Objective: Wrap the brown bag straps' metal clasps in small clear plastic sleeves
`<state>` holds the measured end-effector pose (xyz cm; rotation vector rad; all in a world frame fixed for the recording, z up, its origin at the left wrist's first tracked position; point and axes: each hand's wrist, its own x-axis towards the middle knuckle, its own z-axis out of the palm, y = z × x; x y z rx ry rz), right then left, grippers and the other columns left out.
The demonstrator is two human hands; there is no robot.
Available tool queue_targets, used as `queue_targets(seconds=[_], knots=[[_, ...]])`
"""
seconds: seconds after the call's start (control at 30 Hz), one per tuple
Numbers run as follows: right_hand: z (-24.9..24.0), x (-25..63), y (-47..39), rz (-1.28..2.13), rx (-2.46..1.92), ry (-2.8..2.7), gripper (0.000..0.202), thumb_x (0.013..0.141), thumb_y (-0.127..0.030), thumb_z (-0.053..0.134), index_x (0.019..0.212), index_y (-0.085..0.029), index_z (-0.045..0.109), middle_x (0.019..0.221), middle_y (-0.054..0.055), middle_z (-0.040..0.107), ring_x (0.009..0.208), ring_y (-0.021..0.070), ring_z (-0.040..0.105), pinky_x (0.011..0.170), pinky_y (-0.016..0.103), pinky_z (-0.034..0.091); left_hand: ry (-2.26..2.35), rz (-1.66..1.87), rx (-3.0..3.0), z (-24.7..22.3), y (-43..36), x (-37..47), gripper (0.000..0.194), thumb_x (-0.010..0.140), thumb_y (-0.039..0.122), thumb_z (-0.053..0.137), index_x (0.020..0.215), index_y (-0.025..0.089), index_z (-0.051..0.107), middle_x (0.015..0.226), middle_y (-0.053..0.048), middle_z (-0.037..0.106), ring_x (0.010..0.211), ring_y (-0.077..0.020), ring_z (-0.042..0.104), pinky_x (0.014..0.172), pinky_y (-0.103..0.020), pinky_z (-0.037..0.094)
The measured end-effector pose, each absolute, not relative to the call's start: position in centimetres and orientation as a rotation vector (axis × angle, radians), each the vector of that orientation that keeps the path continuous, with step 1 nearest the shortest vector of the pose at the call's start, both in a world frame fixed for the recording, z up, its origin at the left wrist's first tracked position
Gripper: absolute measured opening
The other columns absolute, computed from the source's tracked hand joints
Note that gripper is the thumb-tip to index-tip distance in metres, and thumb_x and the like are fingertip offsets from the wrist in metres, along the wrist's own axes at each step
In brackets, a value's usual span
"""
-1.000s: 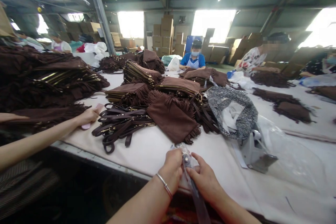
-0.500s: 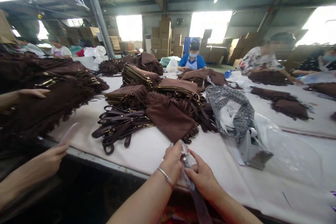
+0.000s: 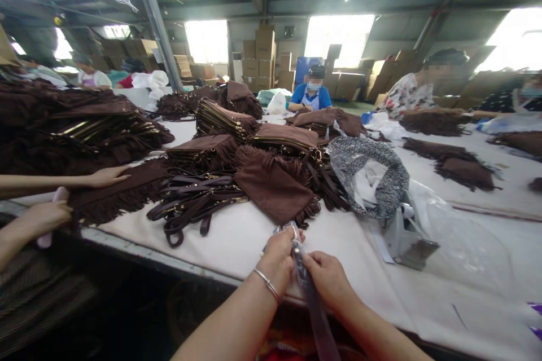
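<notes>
A dark brown strap [image 3: 314,310] wrapped in clear plastic hangs down at the table's front edge. Its upper end is gripped in my left hand [image 3: 276,264], which wears a silver bangle. My right hand [image 3: 329,281] is closed at the strap's right side, thumb and fingers against it; the fingertips are partly hidden. Just beyond my hands lies a brown fringed bag [image 3: 275,189]. Left of that bag, several loose dark straps [image 3: 197,200] with gold clips are heaped together.
Stacked brown bags [image 3: 285,138] stand behind the fringed one. On the right are a grey speckled cloth [image 3: 351,152] and a clear plastic bag [image 3: 466,254]. A co-worker's hands [image 3: 104,176] work at a fringed bag on the left; others sit across the table.
My right hand's forefinger has drawn back and its fingers have curled in beside the strap. On the left, the co-worker's hands have shifted and a fringed bag now lies flat at the edge.
</notes>
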<state>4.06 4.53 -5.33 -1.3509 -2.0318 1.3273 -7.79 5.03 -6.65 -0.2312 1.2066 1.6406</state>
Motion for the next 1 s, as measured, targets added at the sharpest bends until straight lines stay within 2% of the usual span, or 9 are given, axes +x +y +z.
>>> queue_targets(seconds=[0.27,0.7,0.87,1.0], knots=[[-5.2,2.4,6.0,1.224,-1.353,-2.048,0.039,0.082,-0.045,0.05,0.063,-0.015,0.067,0.056,0.003,0.065,0.059,0.0182,0.056,0.054,0.026,0.036,1.152,1.637,-0.219,-7.3,5.4,-8.0,0.017,0.082,0.019,0.061,0.067,0.01,0.063,0.064,-0.006,0.064,0.054,-0.0112,0.058,0.055,-0.021,0.048],[-5.5,0.8,7.3,1.279,-1.384,-1.938,0.038,0.078,-0.046,0.052,0.059,-0.016,0.065,0.056,0.002,0.062,0.057,0.0168,0.054,0.051,0.025,0.036,1.087,1.664,-0.172,-7.6,5.2,-8.0,0.02,0.082,0.027,0.064,0.07,0.011,0.063,0.068,-0.008,0.065,0.06,-0.0142,0.062,0.064,-0.024,0.053],[-5.4,0.6,7.3,1.516,-1.335,-1.772,0.038,0.072,-0.051,0.062,0.059,-0.015,0.061,0.051,0.0,0.057,0.05,0.0131,0.049,0.047,0.024,0.033,1.074,1.671,-0.164,-7.6,5.3,-7.9,0.019,0.084,0.024,0.059,0.07,0.012,0.063,0.067,-0.008,0.065,0.06,-0.014,0.062,0.061,-0.024,0.052],[-4.9,0.4,7.1,1.675,-1.295,-1.669,0.034,0.068,-0.048,0.064,0.062,-0.016,0.059,0.052,0.001,0.06,0.048,0.0134,0.053,0.047,0.024,0.039,1.095,1.643,-0.161,-7.8,5.3,-8.3,0.017,0.08,0.025,0.061,0.069,0.012,0.063,0.059,-0.005,0.062,0.052,-0.0139,0.059,0.054,-0.024,0.049]])
